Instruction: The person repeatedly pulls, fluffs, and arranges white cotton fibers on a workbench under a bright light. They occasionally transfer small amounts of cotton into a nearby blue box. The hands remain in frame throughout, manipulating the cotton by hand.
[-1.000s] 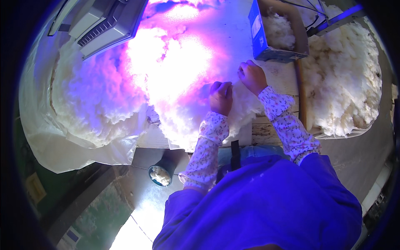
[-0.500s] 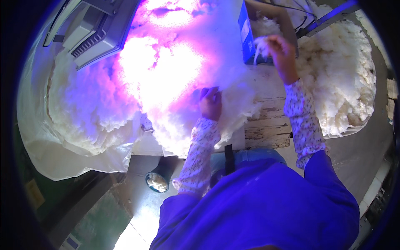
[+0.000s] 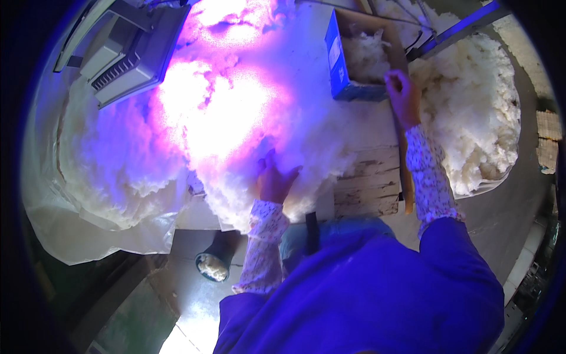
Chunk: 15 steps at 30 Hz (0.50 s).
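Observation:
A heap of fluffy white fibre lies on the table in front of me, glaring white and pink under the strong light. My left hand is on its near side, thumb and fingers spread, apparently with nothing held. An open blue cardboard box stands at the back right, with a tuft of white fibre inside. Beside the box's near right corner is my right hand. Its fingers are curled in toward the thumb, and no fibre shows in them.
A grey lamp housing stands at the upper left. Fibre piles lie in a clear plastic sheet at left and a bag at right. Peeling wooden boards edge the table. A dark bin with fibre stands below.
The wisp of fibre has left my right hand, which has moved to the box's near corner. My left hand has moved nearer and leftward over the heap, and its fingers have spread.

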{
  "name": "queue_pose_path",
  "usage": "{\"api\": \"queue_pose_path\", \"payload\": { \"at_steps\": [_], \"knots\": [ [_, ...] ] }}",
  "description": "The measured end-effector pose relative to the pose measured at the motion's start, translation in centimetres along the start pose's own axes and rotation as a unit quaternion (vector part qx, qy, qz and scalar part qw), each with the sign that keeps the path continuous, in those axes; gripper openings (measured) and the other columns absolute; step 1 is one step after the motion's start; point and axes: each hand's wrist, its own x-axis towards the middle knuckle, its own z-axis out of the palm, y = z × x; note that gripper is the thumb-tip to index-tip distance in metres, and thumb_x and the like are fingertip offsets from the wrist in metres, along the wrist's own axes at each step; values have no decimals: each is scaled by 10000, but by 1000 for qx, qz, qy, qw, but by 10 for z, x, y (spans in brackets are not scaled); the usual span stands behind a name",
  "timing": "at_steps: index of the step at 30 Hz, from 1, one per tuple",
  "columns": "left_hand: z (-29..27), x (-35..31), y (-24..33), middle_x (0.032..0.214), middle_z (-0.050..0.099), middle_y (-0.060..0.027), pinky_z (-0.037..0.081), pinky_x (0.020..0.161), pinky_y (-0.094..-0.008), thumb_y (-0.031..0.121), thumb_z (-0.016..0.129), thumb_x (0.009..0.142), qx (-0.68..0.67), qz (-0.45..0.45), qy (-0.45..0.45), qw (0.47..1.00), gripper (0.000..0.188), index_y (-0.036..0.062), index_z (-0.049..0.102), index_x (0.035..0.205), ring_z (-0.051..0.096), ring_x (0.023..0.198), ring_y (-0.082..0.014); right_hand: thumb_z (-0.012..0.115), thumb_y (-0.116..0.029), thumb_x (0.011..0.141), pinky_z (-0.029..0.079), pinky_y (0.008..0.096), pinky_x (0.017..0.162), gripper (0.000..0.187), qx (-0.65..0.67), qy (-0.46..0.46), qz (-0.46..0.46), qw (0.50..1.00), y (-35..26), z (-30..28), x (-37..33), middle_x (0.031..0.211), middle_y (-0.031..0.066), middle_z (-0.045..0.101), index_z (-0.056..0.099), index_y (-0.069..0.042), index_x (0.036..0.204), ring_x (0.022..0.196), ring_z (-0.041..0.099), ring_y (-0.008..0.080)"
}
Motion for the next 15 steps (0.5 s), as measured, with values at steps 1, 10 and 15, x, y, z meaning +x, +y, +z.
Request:
{"api": "queue_pose_path", "payload": {
  "at_steps": [1, 10, 15],
  "knots": [
    [3, -3, -2, 987, 575, -166, 489, 741, -401, 343, 793, 619, 46, -3, -24, 999, 679, 54, 499, 1158, 588, 876, -315, 663, -303, 781, 468, 315, 558, 265, -54, -96, 54, 992, -5, 2, -24, 667, 76, 627, 629, -60, 880, 575, 610, 210],
    [27, 24, -21, 986, 611, -168, 465, 833, -422, 306, 603, 795, -23, -78, -118, 990, 426, 94, 550, 1160, 579, 952, -325, 720, -351, 685, 491, 392, 780, 710, 59, -350, -62, 933, -45, 90, -166, 990, 215, 598, 466, 36, 1223, 830, 622, 320],
    [15, 24, -39, 1159, 522, -151, 442, 896, -404, 137, 535, 839, -366, -55, 118, 922, 424, 165, 467, 1257, 494, 1068, -303, 675, -63, 709, 528, 342, 760, 612, 235, -249, 271, 900, -30, 71, -114, 1212, 218, 505, 425, 42, 1257, 872, 629, 225]
  ]
}}
